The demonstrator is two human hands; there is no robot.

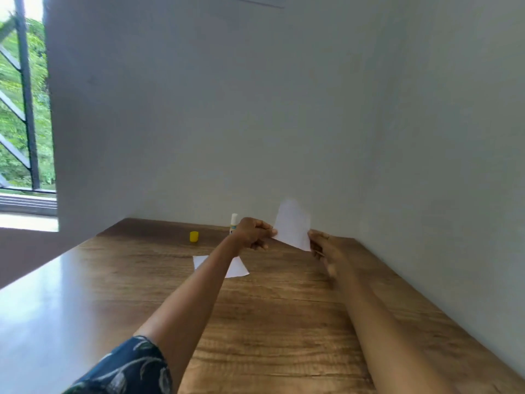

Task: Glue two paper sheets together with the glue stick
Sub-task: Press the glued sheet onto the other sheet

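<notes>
I hold a small white paper sheet point(294, 224) up in the air above the far part of the wooden table point(278, 322). My left hand point(252, 233) pinches its left edge and my right hand point(321, 245) pinches its lower right corner. A second white sheet point(237, 267) lies flat on the table, partly hidden under my left forearm. The white glue stick point(233, 223) stands upright and uncapped just behind my left hand. Its yellow cap point(194, 236) sits on the table further left.
A pale wall runs along the table's far and right edges, close behind the held sheet. A window with dark bars point(25, 109) is at the far left. The table's left edge drops to a dark floor point(31, 251).
</notes>
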